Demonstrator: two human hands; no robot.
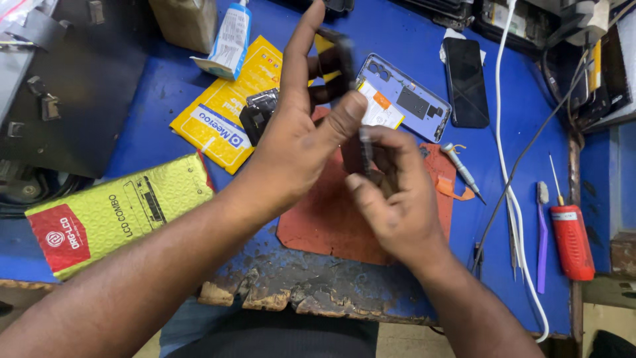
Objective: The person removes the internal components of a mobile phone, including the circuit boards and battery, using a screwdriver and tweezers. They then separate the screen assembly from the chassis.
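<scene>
Hands meet above the blue table (165,126) centre: left hand (298,142) half-closed on a dark, blurred strip-like part (339,63), index raised; right hand (391,199) pinching a thin dark piece (365,149). Below: orange mat (331,219), opened phone frame (404,99). Best gripped steadily, close together.

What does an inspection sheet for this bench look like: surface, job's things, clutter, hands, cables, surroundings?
Surface: blue table, front edge chipped; worn red mat in the middle.
Job's things: thin dark strip held up; opened phone body on the table behind.
Clutter: yellow padded envelopes, glue tube, black phone, small screwdriver, red-handled tool, purple brush.
Hands: left hand and right hand both pinch the strip.
Cables: white cable, thin dark wire beside it.
Surroundings: dark box at left.
</scene>
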